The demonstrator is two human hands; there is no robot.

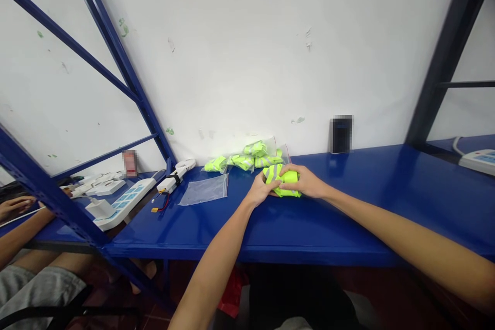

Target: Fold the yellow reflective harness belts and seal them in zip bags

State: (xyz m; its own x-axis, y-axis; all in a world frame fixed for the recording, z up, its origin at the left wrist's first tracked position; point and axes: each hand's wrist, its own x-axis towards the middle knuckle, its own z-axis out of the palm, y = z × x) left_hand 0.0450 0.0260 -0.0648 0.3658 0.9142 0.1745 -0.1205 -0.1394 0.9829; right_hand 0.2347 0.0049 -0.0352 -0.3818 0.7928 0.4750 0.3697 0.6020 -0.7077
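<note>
A folded neon-yellow cloth with grey reflective stripes [286, 192] is between my two hands over the blue table. My left hand [260, 190] grips its left side, with the thumb laid across the front. On the right side and top, my right hand [303, 180] has its fingers wrapped round the cloth. Several bundles of the same yellow material [242, 161] lie behind it against the wall, some in clear bags. To the left, a flat clear plastic bag [204, 190] rests on the table.
A white device with wires [170, 181] and a white power strip [129, 203] are at the left, beside a blue metal frame [127, 72]. A dark upright object [341, 135] leans on the wall. Another person's arm [27, 232] shows at far left.
</note>
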